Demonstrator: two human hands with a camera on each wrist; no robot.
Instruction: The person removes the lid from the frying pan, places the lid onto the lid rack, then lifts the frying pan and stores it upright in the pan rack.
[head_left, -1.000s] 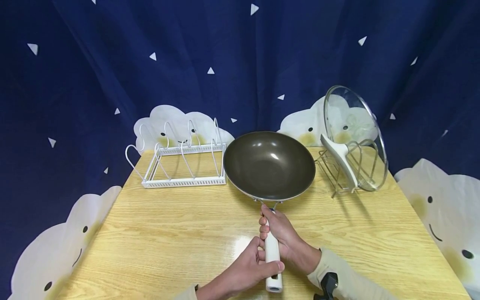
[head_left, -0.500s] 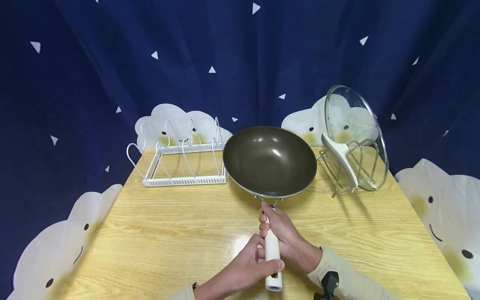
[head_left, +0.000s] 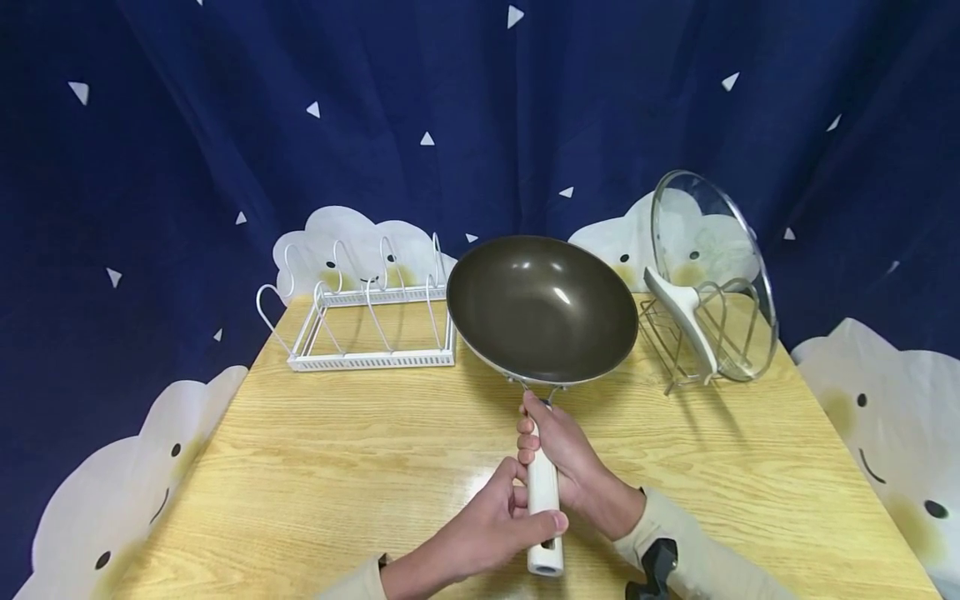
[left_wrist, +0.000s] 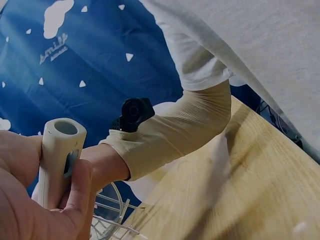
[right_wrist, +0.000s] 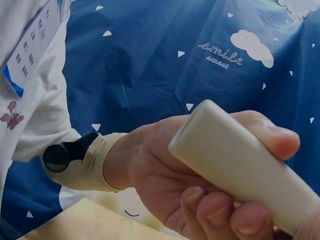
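Note:
Tilted with its dark inside facing the head camera, a wok (head_left: 542,312) is held above the wooden table (head_left: 337,467). The right hand (head_left: 566,454) grips its cream handle (head_left: 543,487) close to the bowl, thumb along the top. Lower down, the left hand (head_left: 491,521) holds the handle near its end, thumb across it by the hanging slot. In the left wrist view, the handle's end (left_wrist: 62,130) points up between the left thumb and fingers. The right wrist view shows the handle (right_wrist: 235,155) large, with fingers curled about it.
A white wire rack (head_left: 375,360) with upright loops stands at the back left, close to the wok's rim. At the back right, a glass lid (head_left: 738,221) with a white grip (head_left: 681,312) leans in a metal wire stand (head_left: 675,383). A blue curtain (head_left: 480,100) hangs behind.
The wok has risen a little and moved slightly away, its bowl higher in the head view. Both hands have moved with it, keeping their hold on the handle.

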